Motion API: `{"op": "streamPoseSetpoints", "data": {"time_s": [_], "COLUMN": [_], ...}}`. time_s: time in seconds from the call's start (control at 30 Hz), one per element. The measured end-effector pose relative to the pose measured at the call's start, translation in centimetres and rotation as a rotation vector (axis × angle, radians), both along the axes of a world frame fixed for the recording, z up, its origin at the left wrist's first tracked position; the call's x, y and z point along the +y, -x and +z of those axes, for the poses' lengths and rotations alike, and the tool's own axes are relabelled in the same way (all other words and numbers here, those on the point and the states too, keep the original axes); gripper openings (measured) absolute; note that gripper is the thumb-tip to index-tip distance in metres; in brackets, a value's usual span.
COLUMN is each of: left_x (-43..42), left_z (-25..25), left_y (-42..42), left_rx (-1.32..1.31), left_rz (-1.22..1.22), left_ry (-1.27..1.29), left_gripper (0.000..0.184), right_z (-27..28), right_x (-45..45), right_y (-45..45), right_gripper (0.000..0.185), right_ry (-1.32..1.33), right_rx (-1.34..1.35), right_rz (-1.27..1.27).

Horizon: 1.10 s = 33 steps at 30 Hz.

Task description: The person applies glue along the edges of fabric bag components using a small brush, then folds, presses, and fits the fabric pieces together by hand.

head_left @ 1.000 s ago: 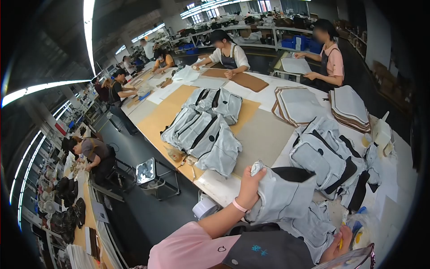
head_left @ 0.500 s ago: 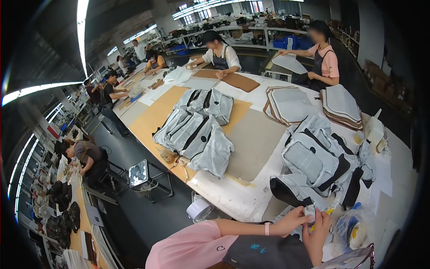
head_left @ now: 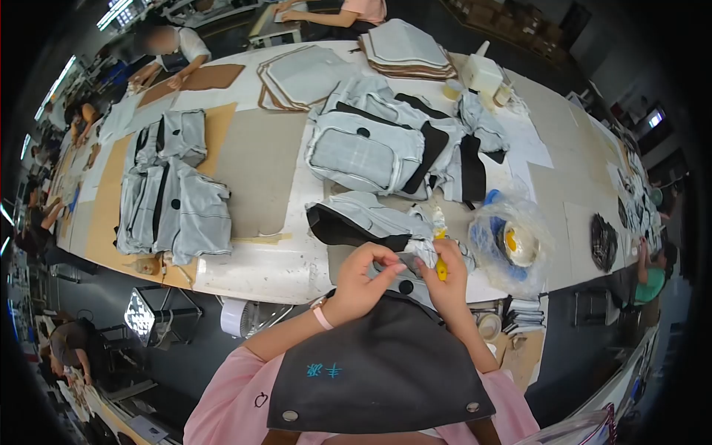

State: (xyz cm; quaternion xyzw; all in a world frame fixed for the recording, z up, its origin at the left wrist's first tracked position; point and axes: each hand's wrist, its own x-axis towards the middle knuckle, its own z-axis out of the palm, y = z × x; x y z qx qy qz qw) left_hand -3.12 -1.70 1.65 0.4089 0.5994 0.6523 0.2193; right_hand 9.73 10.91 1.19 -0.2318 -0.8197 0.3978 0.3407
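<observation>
Near the table's front edge, my left hand point(head_left: 366, 280) has thumb and fingertips pinched together at the edge of a light grey fabric piece point(head_left: 424, 252). My right hand point(head_left: 447, 283) is closed on the same fabric, just to the right. A yellow-handled tool point(head_left: 442, 268) shows by the right fingers; whether it is held or lies behind them I cannot tell. Beyond the hands lies a grey fabric part with black trim point(head_left: 363, 221). Farther back rests a half-sewn grey bag point(head_left: 363, 152) with black straps.
To the right sits a clear plastic bag point(head_left: 545, 256) with blue and yellow items inside. More grey bag pieces point(head_left: 174, 204) lie at left on tan board. Stacked panels point(head_left: 406, 46) and a white container point(head_left: 483, 73) stand at the back. Co-workers sit around the table.
My view has swung right and down, so the table's right side and my apron now show. Both hands still work close together at the grey fabric, with the left fingers drawn slightly apart from the right.
</observation>
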Motion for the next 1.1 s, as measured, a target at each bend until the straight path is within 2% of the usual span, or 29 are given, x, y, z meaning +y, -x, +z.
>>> {"op": "streamPoseSetpoints", "data": {"time_s": [0.03, 0.13, 0.23, 0.33, 0.43, 0.53, 0.63, 0.83, 0.97, 1.03, 1.1], "left_x": [-0.2, -1.0, -0.8, 0.3, 0.8, 1.1, 0.9, -0.2, -0.3, -0.1, 0.0], "left_z": [-0.1, -0.8, -0.5, 0.1, -1.5, -2.4, -2.2, 0.0, 0.3, -0.1, -1.0], "left_y": [0.4, 0.5, 1.3, 1.1, 1.1, 0.6, 0.6, 0.6, 1.1, 1.5, 1.4], "left_rx": [0.010, -0.400, -0.032, 0.185, 0.178, -0.052, -0.150, -0.190, -0.097, -0.078, -0.187], "left_rz": [-0.052, -0.114, -0.070, 0.060, -0.050, -0.103, -0.144, -0.178, -0.179, -0.189, -0.245], "left_ry": [0.032, 0.130, 0.099, 0.052, 0.131, 0.113, 0.138, 0.057, 0.130, 0.214, 0.252], "left_gripper": [0.013, 0.007, 0.009, 0.017, 0.030, 0.041, 0.045, 0.045, 0.045, 0.044, 0.044], "right_z": [0.0, 0.0, -0.3, -0.3, 0.0, 0.1, -0.3, -0.2, -1.0, -0.7, -0.2], "right_x": [0.1, 0.0, 0.0, 0.0, 0.0, -0.1, -0.5, -1.5, -1.8, -1.6, -1.6], "right_y": [0.0, -0.4, -0.4, -0.5, -0.7, -0.9, -0.9, -0.6, -0.6, -0.6, -0.7], "right_gripper": [0.026, 0.027, 0.028, 0.030, 0.032, 0.032, 0.032, 0.031, 0.032, 0.033, 0.033], "right_ry": [0.031, 0.058, 0.080, 0.010, -0.089, -0.106, -0.054, 0.091, 0.168, 0.061, -0.046], "right_rx": [0.009, -0.030, -0.034, -0.067, -0.128, -0.138, -0.088, 0.043, 0.022, -0.052, -0.103], "right_rz": [0.009, -0.019, -0.031, -0.026, -0.020, -0.014, 0.005, 0.069, 0.070, 0.070, 0.050]}}
